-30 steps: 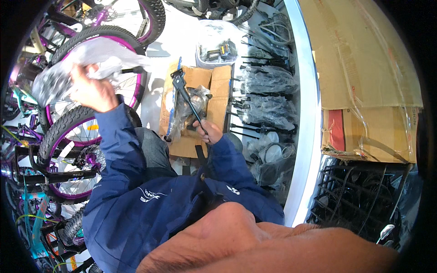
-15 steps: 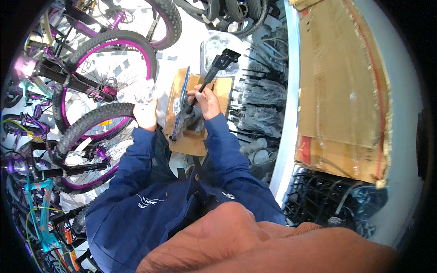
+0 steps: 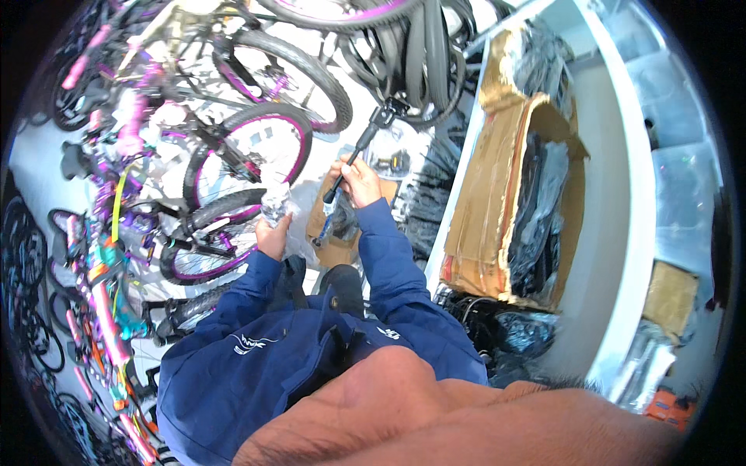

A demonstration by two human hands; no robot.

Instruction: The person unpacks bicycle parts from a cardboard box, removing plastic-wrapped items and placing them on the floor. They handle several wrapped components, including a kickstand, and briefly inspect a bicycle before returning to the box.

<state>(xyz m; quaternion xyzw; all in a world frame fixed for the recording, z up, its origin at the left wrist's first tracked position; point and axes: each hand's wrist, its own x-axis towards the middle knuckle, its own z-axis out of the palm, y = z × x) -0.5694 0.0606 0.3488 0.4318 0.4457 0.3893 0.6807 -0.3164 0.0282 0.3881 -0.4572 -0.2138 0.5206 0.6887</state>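
My right hand [image 3: 360, 185] is closed around the shaft of a black bicycle kickstand [image 3: 364, 141], whose wide mounting head points up and away to the right. Crumpled clear plastic [image 3: 276, 203] is gripped in my left hand [image 3: 272, 238], a little to the left and nearer to me. Beneath my right hand lies an open cardboard box [image 3: 336, 254]. Inside it, plastic-wrapped dark parts [image 3: 340, 224] show, partly covered by the hand and the kickstand's lower end.
Bicycles with purple-rimmed wheels [image 3: 303, 147] crowd the left. Black tyres [image 3: 416, 58] hang at the far side. Wrapped dark parts [image 3: 423, 186] lie right of the box. A shelf with a large open carton [image 3: 478, 202] of wrapped parts stands on the right.
The view has swung to the right, bringing the carton's contents and more shelving into sight. Both hands keep their hold, the left on the plastic and the right on the kickstand.
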